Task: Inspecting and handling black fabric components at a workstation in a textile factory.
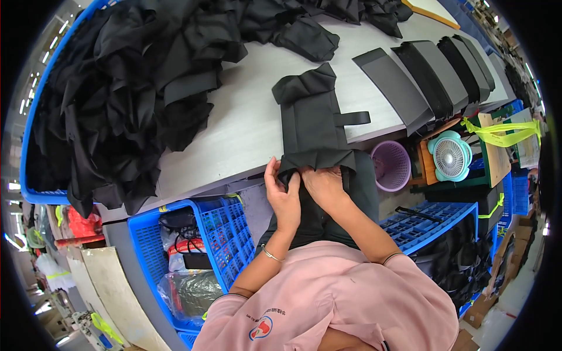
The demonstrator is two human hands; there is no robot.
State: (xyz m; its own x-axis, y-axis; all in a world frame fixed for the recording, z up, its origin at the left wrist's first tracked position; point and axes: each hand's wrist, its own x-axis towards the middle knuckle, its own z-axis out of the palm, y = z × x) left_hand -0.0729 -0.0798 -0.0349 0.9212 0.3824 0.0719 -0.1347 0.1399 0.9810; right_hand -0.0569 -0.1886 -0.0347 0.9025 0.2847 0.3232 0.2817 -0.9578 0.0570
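right hand (324,185) fingertips tucked under black fabric piece (313,126), blue crate (213,231) contents unclear

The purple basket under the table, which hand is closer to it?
Right. The right hand presses the black cloth at the table edge, just left of the purple basket. The left hand grips the cloth farther left.

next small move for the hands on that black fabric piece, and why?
Probably draw the black fabric piece a little further over the table edge: both the left hand and right hand pinch its bunched near end there, while most of it lies flat on the table.
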